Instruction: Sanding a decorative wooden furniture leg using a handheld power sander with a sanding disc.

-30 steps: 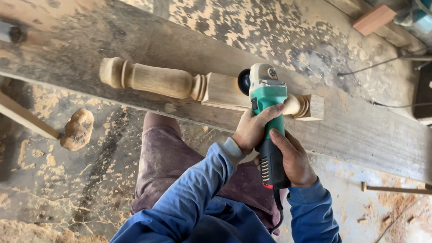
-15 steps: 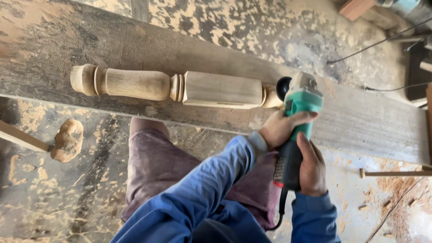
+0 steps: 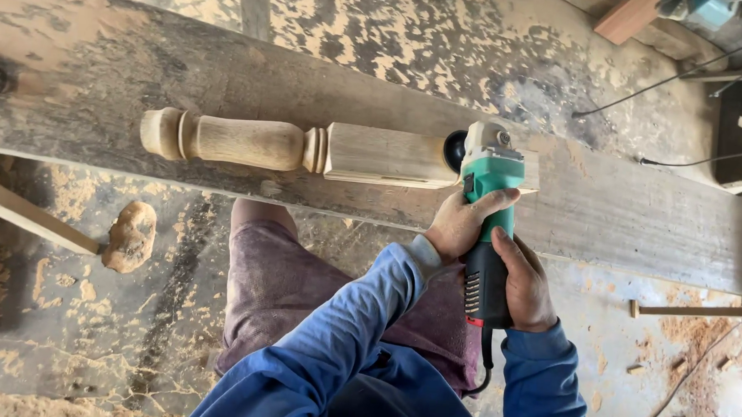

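Change: the green-and-black handheld angle grinder (image 3: 487, 230) now sits further along the square block, nearer the carved end.
Left hand (image 3: 460, 225): wrapped around its green neck.
Right hand (image 3: 524, 284): clasping the black handle.
Pale turned wooden baluster (image 3: 307, 147): lying on the long grey plank (image 3: 637, 220), disc touching it.

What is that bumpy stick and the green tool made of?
The turned post looks like bare, unvarnished wood: pale tan with visible grain. The grinder, held by the left hand and right hand, seems green and black plastic with a greyish, probably metal, head.

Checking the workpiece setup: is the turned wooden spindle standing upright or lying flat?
Lying flat: the turned wooden spindle rests lengthwise along the long grey plank, with its rounded knob end toward the left.
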